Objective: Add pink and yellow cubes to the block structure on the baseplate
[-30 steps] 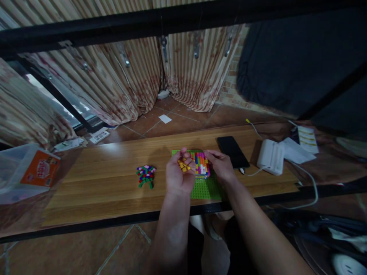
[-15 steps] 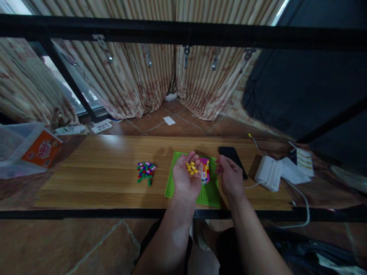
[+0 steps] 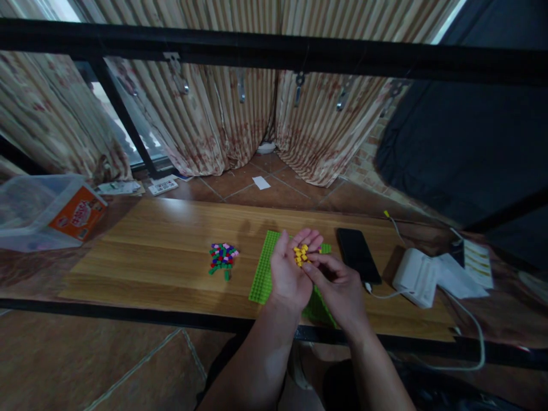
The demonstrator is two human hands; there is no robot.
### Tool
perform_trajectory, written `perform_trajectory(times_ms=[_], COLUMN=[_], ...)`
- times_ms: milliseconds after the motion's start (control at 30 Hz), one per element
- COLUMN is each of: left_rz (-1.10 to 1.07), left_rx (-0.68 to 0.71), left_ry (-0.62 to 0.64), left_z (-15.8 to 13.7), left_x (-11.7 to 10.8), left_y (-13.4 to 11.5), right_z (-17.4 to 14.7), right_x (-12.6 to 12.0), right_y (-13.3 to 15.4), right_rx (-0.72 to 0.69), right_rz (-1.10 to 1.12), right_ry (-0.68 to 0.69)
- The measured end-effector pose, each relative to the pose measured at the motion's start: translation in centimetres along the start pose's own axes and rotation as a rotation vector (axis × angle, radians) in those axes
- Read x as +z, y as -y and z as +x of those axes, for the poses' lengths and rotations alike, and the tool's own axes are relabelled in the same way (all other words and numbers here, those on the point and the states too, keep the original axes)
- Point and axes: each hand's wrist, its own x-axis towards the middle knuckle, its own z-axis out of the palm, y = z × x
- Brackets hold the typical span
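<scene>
Palm up and cupped, my left hand (image 3: 291, 277) holds several small yellow toy bricks (image 3: 301, 254). My right hand (image 3: 339, 283) reaches over that palm, thumb and forefinger pinched at the edge of the yellow bricks. One yellow brick seems to be between the fingertips, though it is hard to make out. Beneath both hands lies a green studded baseplate (image 3: 262, 278). The colourful brick build on it is almost wholly hidden by my hands.
Left of the baseplate, a pile of mixed coloured bricks (image 3: 222, 258) lies on the wooden table (image 3: 162, 257). To the right are a black phone (image 3: 358, 255) with a cable and a white power adapter (image 3: 416, 277). A clear plastic bin (image 3: 38, 228) stands at far left.
My right hand has moved left, from beside the baseplate to the yellow bricks in my left palm. The left hand now covers the brick build. The camera view has shifted slightly.
</scene>
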Motion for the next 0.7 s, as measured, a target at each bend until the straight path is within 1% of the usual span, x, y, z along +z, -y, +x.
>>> perform_trajectory(times_ms=[100, 233, 367, 567, 700], left_rz=[-0.007, -0.046, -0.056, -0.052, -0.069], left_rx=[0.012, 0.018, 0.034, 0.047, 0.05], left_ry=[-0.016, -0.035, -0.045, -0.07, -0.089], left_z=[-0.09, -0.27, -0.28, -0.22, -0.2], left_x=[-0.05, -0.04, -0.05, -0.09, -0.07], left_y=[0.33, 0.37, 0.32, 0.71, 0.84], right_z=[0.05, 0.02, -0.07, -0.25, -0.34], right_x=[-0.25, -0.54, -0.61, -0.67, -0.47], right_y=[-0.51, -0.66, -0.35, -0.18, -0.14], right_rx=[0.024, -0.01, -0.035, -0.066, -0.089], right_rz=[0.004, 0.003, -0.049, -0.146, -0.169], right_ry=[0.022, 0.061, 0.095, 0.092, 0.101])
